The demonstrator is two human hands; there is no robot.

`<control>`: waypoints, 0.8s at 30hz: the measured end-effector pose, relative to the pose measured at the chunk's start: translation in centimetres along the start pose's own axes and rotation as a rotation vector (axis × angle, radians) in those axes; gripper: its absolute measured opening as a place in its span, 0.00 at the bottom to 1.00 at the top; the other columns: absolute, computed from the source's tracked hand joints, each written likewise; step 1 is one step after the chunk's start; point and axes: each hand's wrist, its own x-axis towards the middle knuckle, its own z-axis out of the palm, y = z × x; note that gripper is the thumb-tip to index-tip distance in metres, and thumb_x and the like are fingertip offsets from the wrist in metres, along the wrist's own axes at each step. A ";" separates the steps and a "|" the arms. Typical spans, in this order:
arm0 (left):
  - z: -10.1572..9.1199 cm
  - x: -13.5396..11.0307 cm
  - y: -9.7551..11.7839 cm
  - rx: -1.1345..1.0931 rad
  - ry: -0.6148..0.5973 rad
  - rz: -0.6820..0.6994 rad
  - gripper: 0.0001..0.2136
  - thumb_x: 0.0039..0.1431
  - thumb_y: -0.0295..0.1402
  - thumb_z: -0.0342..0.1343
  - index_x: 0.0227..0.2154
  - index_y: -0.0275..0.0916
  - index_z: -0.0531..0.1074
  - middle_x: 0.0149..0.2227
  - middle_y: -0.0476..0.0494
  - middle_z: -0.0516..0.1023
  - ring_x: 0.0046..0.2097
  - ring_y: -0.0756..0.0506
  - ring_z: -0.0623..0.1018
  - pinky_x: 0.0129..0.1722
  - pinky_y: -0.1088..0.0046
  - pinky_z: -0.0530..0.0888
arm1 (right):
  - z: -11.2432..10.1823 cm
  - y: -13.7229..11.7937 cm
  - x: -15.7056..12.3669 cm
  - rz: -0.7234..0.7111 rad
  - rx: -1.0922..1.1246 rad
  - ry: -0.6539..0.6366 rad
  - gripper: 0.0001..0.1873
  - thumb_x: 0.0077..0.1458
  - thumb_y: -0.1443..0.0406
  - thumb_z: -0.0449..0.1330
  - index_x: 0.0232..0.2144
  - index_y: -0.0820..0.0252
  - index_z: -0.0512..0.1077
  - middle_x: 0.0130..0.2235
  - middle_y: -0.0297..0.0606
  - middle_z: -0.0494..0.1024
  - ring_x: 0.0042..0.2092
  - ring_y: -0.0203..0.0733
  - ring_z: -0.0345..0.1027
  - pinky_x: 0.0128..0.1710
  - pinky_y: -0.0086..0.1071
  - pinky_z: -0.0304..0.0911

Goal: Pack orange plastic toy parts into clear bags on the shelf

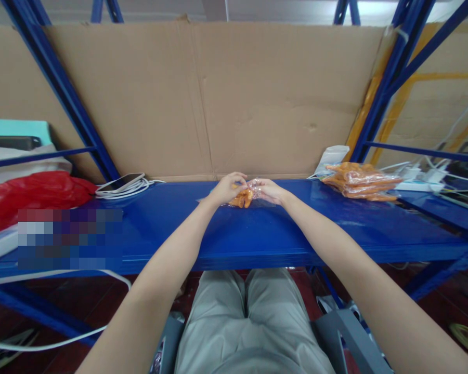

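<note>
Both my hands meet over the middle of the blue shelf, around a small bundle of orange, finger-like pieces [243, 199] with transparent plastic wrapping about it. My left hand [231, 188] is closed at the bundle's left side, its fingertips pinched over the orange pieces. On the other side, my right hand [270, 191] grips crinkled, shiny plastic of the transparent bag [255, 188]. What exactly lies between the fingertips is too small to make out. At the right stands a stack of bagged orange pieces [359, 182], apart from my hands.
The blue shelf [249, 234] has a cardboard panel [265, 104] behind it and blue posts on both sides. To the left lie a red plastic bag [35, 195], a phone [125, 182] and a coiled white cable [127, 194]. A white power strip [421, 183] is at far right.
</note>
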 end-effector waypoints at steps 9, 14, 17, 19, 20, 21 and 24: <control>-0.1 0.0 0.1 0.015 -0.006 -0.034 0.05 0.54 0.30 0.56 0.28 0.38 0.76 0.47 0.41 0.78 0.51 0.43 0.76 0.56 0.61 0.68 | 0.3 0.4 -0.2 -0.004 -0.272 -0.004 0.14 0.42 0.75 0.66 0.34 0.61 0.71 0.25 0.30 0.73 0.25 0.31 0.66 0.23 0.22 0.62; -1.2 -0.1 -0.7 0.127 0.195 -0.366 0.11 0.58 0.30 0.49 0.36 0.36 0.76 0.46 0.39 0.80 0.50 0.44 0.77 0.53 0.67 0.70 | 0.1 0.2 -0.3 0.022 -0.323 -0.024 0.15 0.42 0.74 0.67 0.35 0.62 0.71 0.28 0.33 0.75 0.26 0.31 0.66 0.23 0.22 0.62; -2.0 -0.5 -1.7 0.255 0.252 -0.676 0.13 0.59 0.28 0.46 0.39 0.34 0.76 0.44 0.36 0.80 0.49 0.42 0.78 0.48 0.69 0.72 | -0.1 0.2 -0.3 0.044 -0.359 -0.016 0.14 0.43 0.70 0.70 0.34 0.62 0.71 0.28 0.33 0.75 0.26 0.30 0.66 0.24 0.22 0.63; -2.4 -0.9 -2.3 0.340 0.203 -0.824 0.13 0.59 0.29 0.47 0.39 0.34 0.76 0.44 0.34 0.80 0.49 0.40 0.78 0.46 0.69 0.73 | -0.3 0.2 -0.3 0.054 -0.397 0.002 0.14 0.44 0.68 0.70 0.32 0.62 0.71 0.26 0.33 0.73 0.25 0.30 0.65 0.23 0.21 0.63; -2.6 -1.0 -2.7 0.378 0.163 -0.880 0.13 0.58 0.30 0.48 0.38 0.34 0.77 0.44 0.32 0.80 0.49 0.38 0.78 0.45 0.68 0.73 | -0.3 0.2 -0.4 0.059 -0.413 0.005 0.13 0.45 0.68 0.70 0.32 0.62 0.70 0.25 0.32 0.73 0.25 0.29 0.64 0.23 0.21 0.63; -2.7 -1.2 -2.9 0.412 0.118 -0.925 0.13 0.58 0.31 0.48 0.38 0.34 0.77 0.45 0.31 0.80 0.50 0.37 0.78 0.44 0.68 0.73 | -0.3 0.1 -0.4 0.062 -0.422 0.008 0.13 0.45 0.67 0.70 0.31 0.62 0.70 0.24 0.32 0.72 0.24 0.29 0.64 0.23 0.21 0.63; -2.7 -1.5 -3.6 0.481 0.004 -0.985 0.15 0.57 0.36 0.50 0.39 0.33 0.78 0.46 0.27 0.79 0.51 0.35 0.78 0.43 0.68 0.74 | -0.1 0.1 -0.6 0.056 -0.426 0.016 0.14 0.46 0.66 0.70 0.32 0.63 0.70 0.23 0.30 0.71 0.23 0.27 0.62 0.22 0.21 0.63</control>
